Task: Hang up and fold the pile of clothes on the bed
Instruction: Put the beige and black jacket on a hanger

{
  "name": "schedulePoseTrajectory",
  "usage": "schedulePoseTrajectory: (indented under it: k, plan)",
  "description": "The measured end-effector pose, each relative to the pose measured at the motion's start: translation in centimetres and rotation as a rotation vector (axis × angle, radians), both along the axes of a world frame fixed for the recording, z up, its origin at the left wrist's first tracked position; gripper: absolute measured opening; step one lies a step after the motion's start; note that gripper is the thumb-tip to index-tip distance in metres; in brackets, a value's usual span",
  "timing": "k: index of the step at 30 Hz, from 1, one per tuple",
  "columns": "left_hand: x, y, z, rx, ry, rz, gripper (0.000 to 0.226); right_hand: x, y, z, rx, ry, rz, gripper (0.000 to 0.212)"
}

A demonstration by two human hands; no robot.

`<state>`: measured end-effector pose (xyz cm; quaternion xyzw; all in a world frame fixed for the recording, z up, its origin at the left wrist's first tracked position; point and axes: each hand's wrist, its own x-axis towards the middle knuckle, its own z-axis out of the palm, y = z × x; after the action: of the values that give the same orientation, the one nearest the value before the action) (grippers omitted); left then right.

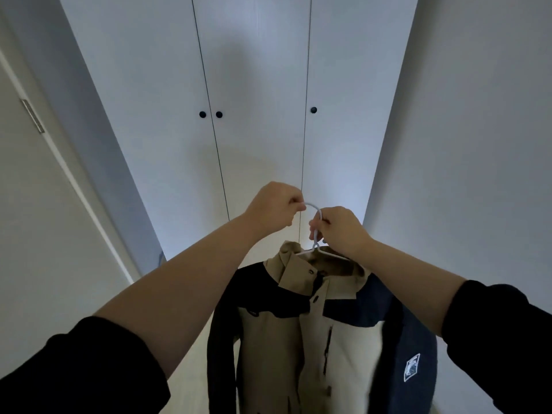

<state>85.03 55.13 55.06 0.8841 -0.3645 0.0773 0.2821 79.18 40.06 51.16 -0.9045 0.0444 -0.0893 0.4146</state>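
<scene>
A tan and navy jacket (316,330) hangs on a white hanger (315,237) held up in front of me. My left hand (273,206) pinches the tip of the hanger's hook. My right hand (340,230) grips the hook's neck just above the jacket's collar. A white patch (411,367) shows on the jacket's navy right sleeve. The bed and the pile of clothes are out of view.
White wardrobe doors (257,85) with round black knobs (219,114) stand shut straight ahead. A white wall rises on the right, and a door with a metal handle (33,115) is at the left.
</scene>
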Motion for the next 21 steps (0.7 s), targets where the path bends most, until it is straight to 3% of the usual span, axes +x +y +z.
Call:
schedulePoseTrajectory:
  k: [3, 6, 11, 13, 17, 21]
  plan:
    - [2.9, -0.1, -1.0, -0.040, -0.075, 0.038, 0.019, 2.7, -0.3, -1.5, 0.000, -0.014, 0.019, 0.024]
    - [6.4, -0.4, -1.8, 0.042, -0.181, 0.036, 0.024, 5.3, -2.1, -3.3, -0.019, -0.085, 0.018, 0.023]
    - [13.6, -1.2, -3.7, -0.018, -0.244, 0.079, 0.025, 11.0, -4.0, -6.7, -0.071, 0.475, 0.322, 0.030]
    - [16.5, -1.7, -4.4, -0.067, -0.225, 0.099, 0.024, 14.0, -3.6, -7.6, -0.061, 0.485, 0.269, 0.024]
    - [23.0, -2.2, -3.6, -0.097, -0.159, 0.117, 0.022, 20.7, -2.5, -7.9, 0.117, 0.395, 0.014, 0.043]
    - [30.1, -1.1, -3.0, -0.231, -0.075, 0.237, 0.021, 28.0, -1.2, -6.3, 0.232, 0.440, -0.076, 0.040]
